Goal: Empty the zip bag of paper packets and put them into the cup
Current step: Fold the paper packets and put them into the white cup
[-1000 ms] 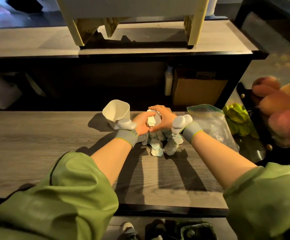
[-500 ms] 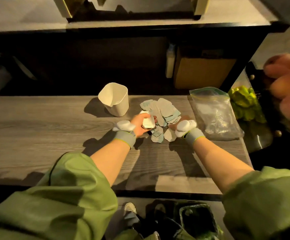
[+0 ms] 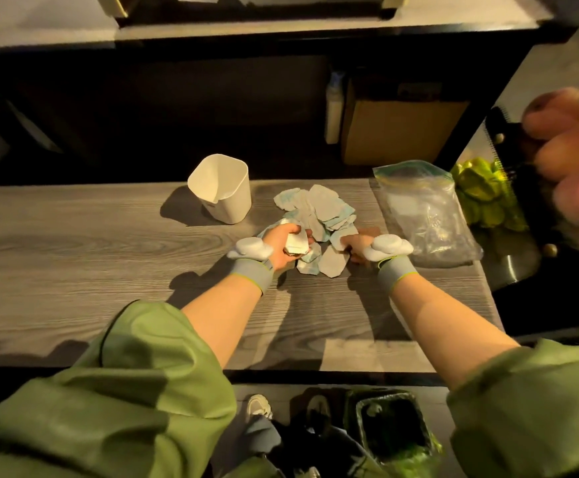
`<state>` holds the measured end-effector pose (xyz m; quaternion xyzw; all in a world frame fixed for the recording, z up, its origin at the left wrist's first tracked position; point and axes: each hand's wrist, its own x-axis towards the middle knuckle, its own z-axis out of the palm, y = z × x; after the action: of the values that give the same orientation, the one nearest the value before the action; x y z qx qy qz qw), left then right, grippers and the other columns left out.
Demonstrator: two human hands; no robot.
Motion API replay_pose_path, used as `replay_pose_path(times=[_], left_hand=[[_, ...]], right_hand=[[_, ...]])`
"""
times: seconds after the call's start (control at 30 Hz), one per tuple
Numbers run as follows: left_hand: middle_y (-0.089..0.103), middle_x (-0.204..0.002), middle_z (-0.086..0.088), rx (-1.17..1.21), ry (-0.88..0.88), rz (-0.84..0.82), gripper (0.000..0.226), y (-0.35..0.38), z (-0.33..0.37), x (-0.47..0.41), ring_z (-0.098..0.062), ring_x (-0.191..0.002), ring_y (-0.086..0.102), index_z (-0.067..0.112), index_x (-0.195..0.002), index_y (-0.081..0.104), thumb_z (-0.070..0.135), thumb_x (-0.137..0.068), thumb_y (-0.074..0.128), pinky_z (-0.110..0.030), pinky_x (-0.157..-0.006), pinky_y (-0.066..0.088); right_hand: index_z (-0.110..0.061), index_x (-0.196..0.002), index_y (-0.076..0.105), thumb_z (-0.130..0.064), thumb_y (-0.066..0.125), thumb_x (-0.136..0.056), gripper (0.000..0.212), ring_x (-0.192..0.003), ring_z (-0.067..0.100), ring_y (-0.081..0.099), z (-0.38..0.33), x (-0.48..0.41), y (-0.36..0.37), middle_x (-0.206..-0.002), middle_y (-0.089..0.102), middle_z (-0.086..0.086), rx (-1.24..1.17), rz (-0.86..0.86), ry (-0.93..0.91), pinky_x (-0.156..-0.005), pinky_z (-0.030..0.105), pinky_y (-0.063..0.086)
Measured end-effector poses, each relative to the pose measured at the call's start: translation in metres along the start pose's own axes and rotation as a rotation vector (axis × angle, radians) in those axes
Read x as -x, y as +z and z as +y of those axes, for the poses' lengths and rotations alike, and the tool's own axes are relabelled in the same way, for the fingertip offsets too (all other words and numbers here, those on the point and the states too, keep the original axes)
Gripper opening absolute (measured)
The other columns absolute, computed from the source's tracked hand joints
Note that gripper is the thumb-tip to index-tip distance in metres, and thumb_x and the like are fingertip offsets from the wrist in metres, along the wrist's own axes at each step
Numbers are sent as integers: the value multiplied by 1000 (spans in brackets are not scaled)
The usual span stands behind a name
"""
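Observation:
Several pale paper packets (image 3: 319, 208) lie in a loose heap on the grey wooden table (image 3: 74, 257). My left hand (image 3: 282, 244) is closed around a small stack of packets (image 3: 296, 243) at the heap's near left edge. My right hand (image 3: 358, 244) rests on the heap's near right edge, fingers on a packet; whether it grips one I cannot tell. A white cup (image 3: 221, 187) stands upright and open to the left behind the heap. The clear zip bag (image 3: 426, 210) lies flat to the right, looking nearly empty.
Green leafy produce (image 3: 484, 196) and peaches (image 3: 571, 150) sit at the right past the table's end. A dark shelf runs behind the table. Below the near edge are a green-lined bin (image 3: 389, 429) and shoes.
Both hands dropped from holding packets together near the cup to the table. The left keeps a stack; the right went to the heap's right edge. The camera tilted downward.

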<state>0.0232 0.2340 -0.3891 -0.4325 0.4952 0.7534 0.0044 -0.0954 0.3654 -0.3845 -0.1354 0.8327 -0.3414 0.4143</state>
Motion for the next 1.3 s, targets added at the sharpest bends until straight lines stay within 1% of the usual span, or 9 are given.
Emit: replay_pose_path(times=[0.13, 0.33, 0.6, 0.73, 0.87, 1.03, 1.1, 1.23, 1.3], left_hand=[[66, -44, -1, 132, -64, 64, 22, 14, 14, 9, -18, -67, 55, 12, -78, 53, 12, -97, 42, -32, -61, 46], [71, -71, -2, 205, -62, -19, 24, 17, 28, 17, -19, -77, 59, 18, -97, 61, 38, -94, 48, -32, -69, 49], [67, -96, -10, 38, -42, -112, 48, 19, 43, 21, -25, -91, 63, 15, -101, 64, 57, -91, 42, -38, -92, 48], [71, -58, -2, -5, -20, -101, 24, 16, 45, 23, -12, -51, 69, 12, -87, 60, 27, -98, 45, -20, -54, 56], [68, -47, -3, 98, 7, -31, 21, 13, 39, 15, -12, -39, 65, 8, -81, 56, 12, -98, 45, -20, -43, 53], [64, -42, -3, 141, 3, 50, 26, 11, 23, 9, -11, -33, 60, 9, -75, 51, 9, -99, 41, -16, -39, 50], [65, -42, -1, 156, 14, 57, 25, 11, 18, 6, -10, -32, 59, 11, -75, 52, 9, -98, 42, -15, -38, 48], [64, -41, 3, 154, 1, 73, 23, 7, 8, 6, -7, -33, 59, 15, -75, 54, 10, -96, 46, -14, -39, 48], [63, -40, 5, 130, -14, 72, 25, 7, 4, 7, -6, -33, 59, 15, -73, 54, 10, -96, 45, -16, -42, 49]], right_hand=[[-14, -61, 47, -10, 52, -88, 28, -23, 4, 41, -14, 13, -7, -50, 46, 2, -138, 7, 3, -30, 8, 32], [-19, -72, 57, -2, 65, -84, 23, -56, 10, 50, -43, 30, -11, -67, 52, 2, -229, -165, -142, -39, 11, 45], [-8, -71, 57, 2, 62, -86, 18, -25, -1, 49, -69, 24, -7, -60, 51, 8, -114, -65, -255, -36, 10, 47], [-4, -64, 56, 9, 61, -84, 24, -31, 3, 59, -72, 26, -2, -64, 56, 12, -301, -80, -215, -38, 13, 52], [-2, -90, 59, 6, 50, -90, 12, -43, 13, 63, -71, 25, -6, -71, 56, 14, -348, -119, -98, -41, 14, 53], [-8, -68, 50, -9, 59, -87, 21, -81, 27, 55, -38, 14, -12, -72, 53, 12, 264, -70, 5, -84, 39, 53], [-8, -64, 48, -14, 59, -89, 28, -81, 16, 63, -28, 19, -8, -67, 44, 7, 328, -37, 3, -84, 28, 53], [-3, -129, 51, -26, 71, -80, 58, -126, 33, 50, -6, 17, 7, -120, 53, 17, 534, 14, -57, -103, 40, 42], [-10, -127, 50, -26, 73, -78, 56, -121, 34, 51, 2, 12, 15, -128, 52, 18, 569, 27, -85, -99, 42, 41]])
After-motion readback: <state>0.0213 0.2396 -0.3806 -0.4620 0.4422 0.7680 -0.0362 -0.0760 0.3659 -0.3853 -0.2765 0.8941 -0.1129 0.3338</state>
